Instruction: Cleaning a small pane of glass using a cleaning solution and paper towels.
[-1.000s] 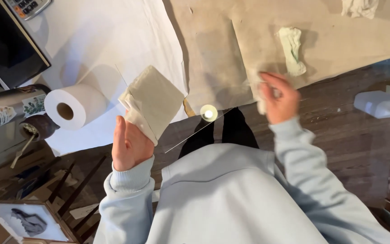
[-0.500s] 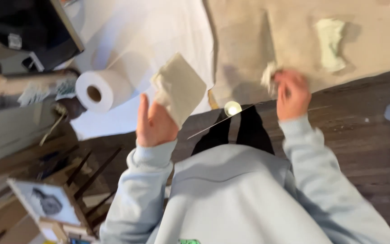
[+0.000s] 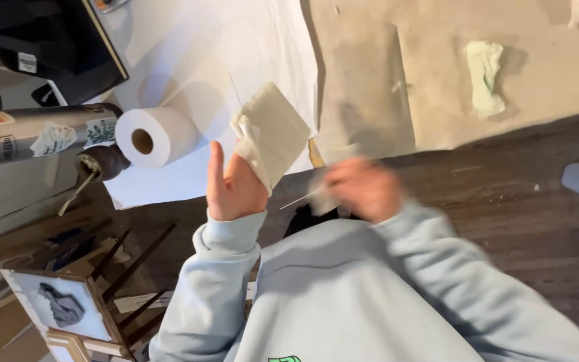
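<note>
I am seeing the person wearing a pale blue sweatshirt (image 3: 370, 295) of soft, thick fabric. Both sleeves are ending in ribbed cuffs: the left cuff (image 3: 229, 231) is sitting snug just behind the left hand (image 3: 236, 188), the other behind the right hand (image 3: 363, 191), which is blurring. A small green printed mark (image 3: 284, 358) is showing on the chest. Both hands are bare, wearing no gloves.

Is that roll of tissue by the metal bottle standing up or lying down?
Lying on its side: the paper roll shows its round end and dark core hole sideways, resting on the white sheet.
</note>
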